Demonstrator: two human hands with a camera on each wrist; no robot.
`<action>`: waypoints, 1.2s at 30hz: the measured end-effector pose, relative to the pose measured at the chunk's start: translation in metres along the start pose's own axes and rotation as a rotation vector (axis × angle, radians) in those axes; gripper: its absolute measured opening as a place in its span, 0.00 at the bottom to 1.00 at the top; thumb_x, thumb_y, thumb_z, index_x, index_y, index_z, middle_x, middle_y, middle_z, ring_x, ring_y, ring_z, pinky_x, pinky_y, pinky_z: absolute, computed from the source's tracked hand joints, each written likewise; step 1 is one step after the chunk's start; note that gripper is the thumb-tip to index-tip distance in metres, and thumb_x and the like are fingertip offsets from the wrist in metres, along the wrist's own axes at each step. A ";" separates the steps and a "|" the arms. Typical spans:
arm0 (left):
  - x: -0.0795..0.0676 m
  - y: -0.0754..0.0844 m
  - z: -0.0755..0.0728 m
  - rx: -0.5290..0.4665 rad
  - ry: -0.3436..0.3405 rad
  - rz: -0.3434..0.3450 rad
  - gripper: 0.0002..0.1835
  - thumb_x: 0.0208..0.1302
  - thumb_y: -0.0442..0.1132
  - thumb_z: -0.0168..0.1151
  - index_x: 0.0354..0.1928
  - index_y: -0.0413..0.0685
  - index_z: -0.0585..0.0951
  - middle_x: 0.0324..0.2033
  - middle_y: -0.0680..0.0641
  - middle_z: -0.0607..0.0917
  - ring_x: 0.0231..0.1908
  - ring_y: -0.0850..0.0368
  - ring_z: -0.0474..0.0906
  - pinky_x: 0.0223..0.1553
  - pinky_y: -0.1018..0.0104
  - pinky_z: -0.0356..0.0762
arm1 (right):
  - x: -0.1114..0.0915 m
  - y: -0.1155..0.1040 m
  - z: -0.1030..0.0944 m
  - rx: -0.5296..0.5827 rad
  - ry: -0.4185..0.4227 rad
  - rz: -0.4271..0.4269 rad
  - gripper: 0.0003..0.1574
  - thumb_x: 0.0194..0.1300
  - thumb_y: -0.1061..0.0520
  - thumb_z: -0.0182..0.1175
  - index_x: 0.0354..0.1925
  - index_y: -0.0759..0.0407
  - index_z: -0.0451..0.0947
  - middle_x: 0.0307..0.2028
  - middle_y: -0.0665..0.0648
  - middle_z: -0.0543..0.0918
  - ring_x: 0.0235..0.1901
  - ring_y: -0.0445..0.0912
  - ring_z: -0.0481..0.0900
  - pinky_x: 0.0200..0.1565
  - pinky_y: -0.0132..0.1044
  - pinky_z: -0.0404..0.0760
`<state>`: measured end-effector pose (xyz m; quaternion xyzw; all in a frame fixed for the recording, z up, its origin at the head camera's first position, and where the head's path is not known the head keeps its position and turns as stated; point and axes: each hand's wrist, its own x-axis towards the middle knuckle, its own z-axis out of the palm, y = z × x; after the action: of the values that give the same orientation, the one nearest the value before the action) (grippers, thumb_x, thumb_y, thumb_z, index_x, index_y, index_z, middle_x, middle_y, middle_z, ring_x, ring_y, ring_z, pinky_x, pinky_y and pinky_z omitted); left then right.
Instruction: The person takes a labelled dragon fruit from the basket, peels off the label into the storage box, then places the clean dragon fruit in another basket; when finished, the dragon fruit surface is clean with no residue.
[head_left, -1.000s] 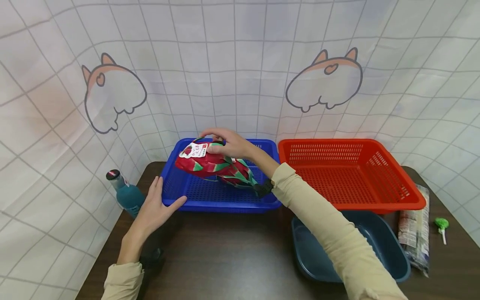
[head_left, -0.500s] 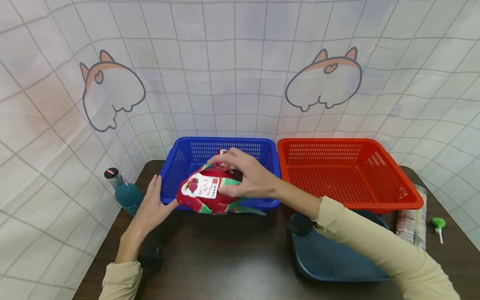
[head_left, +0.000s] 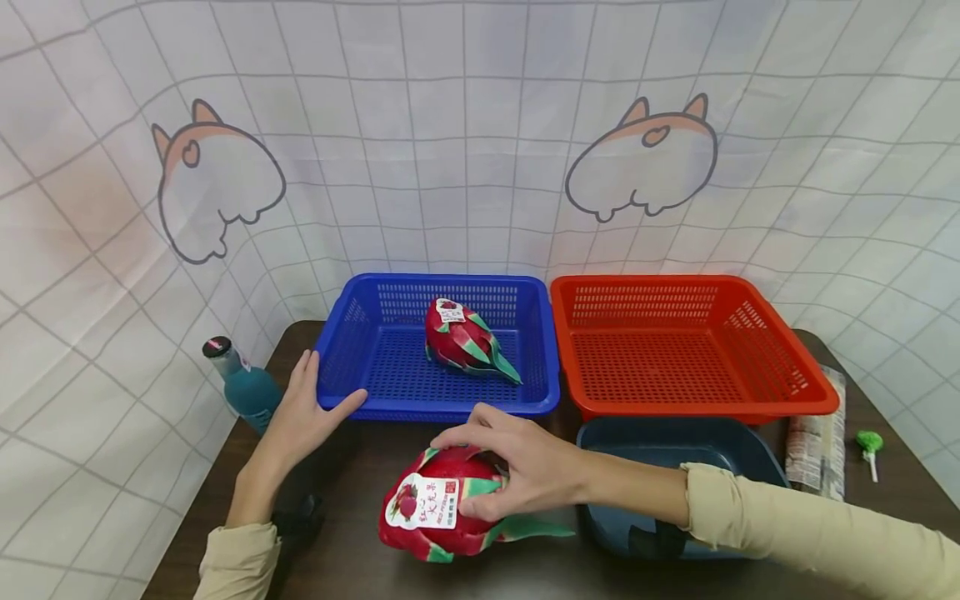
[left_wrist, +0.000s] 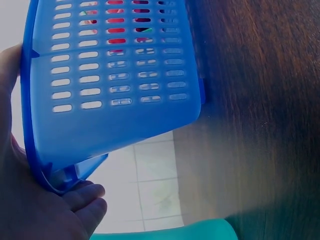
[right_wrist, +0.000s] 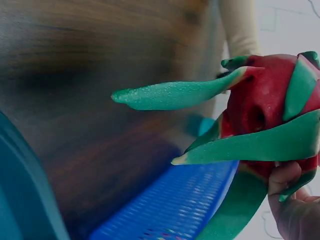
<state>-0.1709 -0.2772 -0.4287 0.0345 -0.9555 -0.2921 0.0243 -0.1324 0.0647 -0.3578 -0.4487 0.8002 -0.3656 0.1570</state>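
My right hand grips a red dragon fruit with green scales and a white label, over the table in front of the blue basket. In the right wrist view, the stem end of this dragon fruit faces the camera, long green scales sticking out. A second labelled dragon fruit lies inside the blue basket. My left hand rests at that basket's front left corner, fingers extended along its left side and thumb by the front rim. The left wrist view shows the slotted basket wall close up.
A red basket stands right of the blue one, with a dark blue tub in front. Left is a teal bottle. A clear plastic package and a green lollipop lie at the right on the dark table.
My right hand has lifted one dragon fruit out of the blue basket and brought it toward me over the table. The other dragon fruit stays in the basket. My left hand stays at the corner.
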 end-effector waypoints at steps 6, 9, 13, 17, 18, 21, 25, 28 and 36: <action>0.000 -0.001 0.000 0.000 0.000 0.004 0.61 0.58 0.72 0.55 0.76 0.41 0.37 0.76 0.33 0.39 0.72 0.26 0.45 0.61 0.25 0.54 | 0.000 0.011 0.013 -0.010 -0.055 0.055 0.35 0.58 0.36 0.61 0.64 0.30 0.67 0.47 0.48 0.72 0.47 0.37 0.72 0.40 0.25 0.80; 0.000 -0.002 0.001 -0.006 -0.006 0.008 0.61 0.58 0.72 0.55 0.76 0.41 0.37 0.76 0.33 0.39 0.72 0.26 0.45 0.61 0.25 0.54 | 0.000 0.017 0.018 -0.034 -0.066 0.061 0.35 0.58 0.36 0.62 0.64 0.30 0.67 0.46 0.48 0.72 0.45 0.36 0.72 0.39 0.25 0.80; 0.000 -0.002 0.000 -0.010 -0.006 0.005 0.61 0.58 0.72 0.55 0.76 0.41 0.37 0.76 0.33 0.39 0.72 0.25 0.44 0.61 0.24 0.54 | -0.001 0.026 0.025 -0.079 -0.064 0.073 0.35 0.58 0.35 0.63 0.64 0.31 0.67 0.45 0.47 0.72 0.44 0.36 0.72 0.39 0.24 0.79; -0.001 -0.002 -0.001 -0.011 -0.006 -0.009 0.61 0.58 0.72 0.55 0.76 0.42 0.36 0.76 0.34 0.38 0.72 0.25 0.44 0.61 0.24 0.54 | -0.002 0.033 0.029 -0.111 -0.074 0.098 0.35 0.58 0.34 0.63 0.63 0.31 0.67 0.44 0.47 0.72 0.43 0.36 0.72 0.39 0.23 0.78; -0.001 -0.002 -0.001 -0.011 -0.005 -0.012 0.61 0.57 0.72 0.55 0.76 0.42 0.36 0.76 0.34 0.38 0.72 0.25 0.44 0.61 0.24 0.54 | -0.001 0.035 0.030 -0.115 -0.080 0.103 0.35 0.59 0.33 0.62 0.63 0.31 0.67 0.44 0.47 0.72 0.43 0.36 0.72 0.39 0.23 0.78; -0.001 -0.003 -0.001 -0.018 -0.003 -0.016 0.61 0.58 0.72 0.55 0.76 0.42 0.36 0.76 0.34 0.37 0.72 0.26 0.44 0.61 0.24 0.54 | -0.001 0.040 0.032 -0.117 -0.092 0.110 0.35 0.59 0.33 0.62 0.63 0.32 0.67 0.44 0.47 0.72 0.43 0.35 0.72 0.39 0.23 0.78; -0.001 -0.002 0.001 -0.030 0.009 0.000 0.61 0.58 0.71 0.56 0.76 0.42 0.37 0.76 0.35 0.38 0.72 0.26 0.44 0.61 0.25 0.54 | -0.001 0.043 0.034 -0.144 -0.077 0.101 0.35 0.59 0.33 0.62 0.64 0.33 0.68 0.44 0.46 0.72 0.43 0.36 0.71 0.39 0.24 0.77; -0.001 -0.002 0.002 -0.034 0.013 0.007 0.61 0.58 0.71 0.56 0.76 0.42 0.38 0.76 0.35 0.38 0.73 0.27 0.44 0.61 0.25 0.55 | -0.001 0.043 0.034 -0.187 -0.066 0.099 0.36 0.59 0.31 0.61 0.64 0.32 0.68 0.43 0.46 0.72 0.43 0.36 0.70 0.39 0.24 0.76; -0.003 0.000 0.002 -0.056 0.015 0.009 0.59 0.58 0.70 0.57 0.77 0.42 0.40 0.76 0.35 0.37 0.73 0.26 0.43 0.62 0.25 0.53 | 0.002 0.034 0.027 -0.198 -0.116 0.150 0.35 0.59 0.35 0.62 0.64 0.35 0.69 0.45 0.48 0.75 0.45 0.38 0.71 0.39 0.24 0.76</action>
<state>-0.1683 -0.2759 -0.4305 0.0317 -0.9469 -0.3183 0.0335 -0.1380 0.0623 -0.4008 -0.4212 0.8533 -0.2458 0.1848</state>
